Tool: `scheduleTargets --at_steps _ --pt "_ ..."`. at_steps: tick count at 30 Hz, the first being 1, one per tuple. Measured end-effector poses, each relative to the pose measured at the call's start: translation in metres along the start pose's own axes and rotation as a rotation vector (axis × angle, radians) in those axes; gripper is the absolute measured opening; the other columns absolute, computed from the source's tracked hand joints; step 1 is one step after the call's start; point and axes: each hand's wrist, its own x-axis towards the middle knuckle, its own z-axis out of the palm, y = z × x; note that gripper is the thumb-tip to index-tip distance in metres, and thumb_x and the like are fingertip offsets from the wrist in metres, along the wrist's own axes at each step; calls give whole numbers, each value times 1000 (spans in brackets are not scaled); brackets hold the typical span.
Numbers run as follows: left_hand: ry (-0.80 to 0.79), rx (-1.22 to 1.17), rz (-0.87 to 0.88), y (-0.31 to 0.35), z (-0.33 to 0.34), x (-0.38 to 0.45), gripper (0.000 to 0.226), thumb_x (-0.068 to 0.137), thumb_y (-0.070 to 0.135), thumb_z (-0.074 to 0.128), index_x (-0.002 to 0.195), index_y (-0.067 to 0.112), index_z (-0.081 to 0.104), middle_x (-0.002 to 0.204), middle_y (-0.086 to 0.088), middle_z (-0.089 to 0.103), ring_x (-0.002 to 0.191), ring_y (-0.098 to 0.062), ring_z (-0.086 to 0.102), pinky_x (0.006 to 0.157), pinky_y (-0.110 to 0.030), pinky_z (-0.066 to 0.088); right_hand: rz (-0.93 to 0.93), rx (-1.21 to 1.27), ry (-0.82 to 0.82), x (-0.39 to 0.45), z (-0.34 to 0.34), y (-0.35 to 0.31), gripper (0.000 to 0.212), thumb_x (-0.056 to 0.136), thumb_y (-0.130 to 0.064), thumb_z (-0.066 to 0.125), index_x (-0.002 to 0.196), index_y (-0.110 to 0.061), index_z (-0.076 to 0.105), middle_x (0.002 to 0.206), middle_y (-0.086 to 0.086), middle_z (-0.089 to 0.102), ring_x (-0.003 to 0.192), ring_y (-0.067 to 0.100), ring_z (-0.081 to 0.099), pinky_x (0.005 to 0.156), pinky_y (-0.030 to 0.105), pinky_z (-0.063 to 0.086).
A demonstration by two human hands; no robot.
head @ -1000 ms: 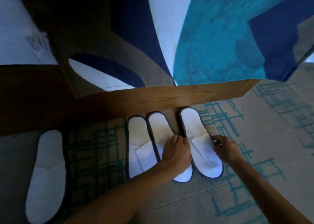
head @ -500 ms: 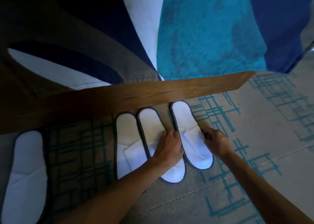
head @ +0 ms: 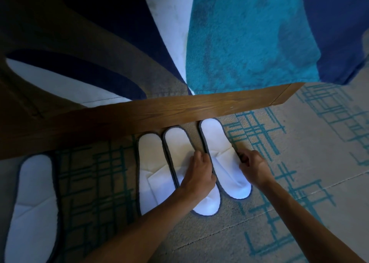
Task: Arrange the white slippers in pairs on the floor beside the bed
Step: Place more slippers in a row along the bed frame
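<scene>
Four white slippers with dark rims lie on the carpet along the wooden bed frame (head: 179, 111). Three sit side by side: the left slipper (head: 151, 163), the middle slipper (head: 177, 143) and the right slipper (head: 217, 143). A fourth slipper (head: 30, 203) lies apart at the far left. My left hand (head: 199, 173) lies over the middle slipper, its fingers curled into the gap against the right slipper's left rim. My right hand (head: 251, 165) pinches the right slipper's right rim.
The bed with a teal, navy and white cover (head: 249, 43) overhangs the wooden frame. Beige carpet with a teal line pattern (head: 299, 143) stretches to the right and toward me. The left part of the floor is in shadow.
My left hand went from lying flat on the middle slipper to curling its fingers at the right slipper's rim. The view shifted left and down. The slippers keep their order.
</scene>
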Motion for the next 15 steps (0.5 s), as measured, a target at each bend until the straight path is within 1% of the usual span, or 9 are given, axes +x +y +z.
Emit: scheduleTargets --at_steps 3,5,8,12,15 --pt "-21 -4 12 -1 -3 0 29 88 18 57 113 7 47 117 -11 45 106 -23 47 93 -33 48 -9 -4 8 1 0 0 44 74 -2 52 115 -17 59 99 17 60 89 33 58 74 25 38" --pt "-38 23 32 -1 -5 0 28 90 20 55 113 6 47 118 -13 45 105 -24 48 93 -34 48 -25 -20 13 2 -1 -1 45 74 -1 52 116 -16 59 98 16 58 89 32 56 75 25 37" --pt "-42 46 46 -2 -5 2 33 90 21 54 118 5 45 122 -14 43 106 -24 48 96 -35 47 -34 -15 3 7 -2 0 44 72 -3 51 113 -18 61 92 15 59 81 30 56 71 22 37" --pt "-22 33 29 -1 -4 4 32 90 23 57 114 6 44 121 -13 38 102 -21 48 91 -31 47 2 -14 -5 13 2 1 51 66 -20 45 114 -24 60 93 13 63 76 24 54 70 20 37" --pt "-20 8 15 -2 -5 6 27 90 20 54 111 6 44 118 -13 39 95 -20 48 87 -30 48 9 -6 -13 14 5 2 52 64 -23 43 113 -25 59 90 14 62 75 27 55 69 22 39"
